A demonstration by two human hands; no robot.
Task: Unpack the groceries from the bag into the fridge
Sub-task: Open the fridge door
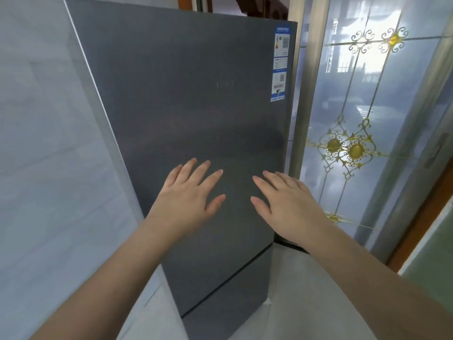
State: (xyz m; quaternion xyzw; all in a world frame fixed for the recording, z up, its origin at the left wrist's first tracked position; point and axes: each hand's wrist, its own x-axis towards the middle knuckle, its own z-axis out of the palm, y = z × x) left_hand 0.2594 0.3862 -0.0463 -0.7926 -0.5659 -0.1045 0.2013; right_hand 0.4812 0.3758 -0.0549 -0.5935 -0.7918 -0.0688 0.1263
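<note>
A tall dark grey fridge (191, 94) stands straight ahead with its upper door shut; a lower door (235, 298) sits below a seam. My left hand (188, 195) and my right hand (286, 202) are both held out in front of the upper door, palms toward it, fingers spread and holding nothing. Whether they touch the door I cannot tell. A blue and white label (280, 65) is stuck near the door's top right corner. No grocery bag is in view.
A pale tiled wall (49, 155) runs close along the fridge's left side. To the right is a frosted glass door (367, 106) with gold ornaments in a metal frame. Light floor tiles (294, 303) lie below.
</note>
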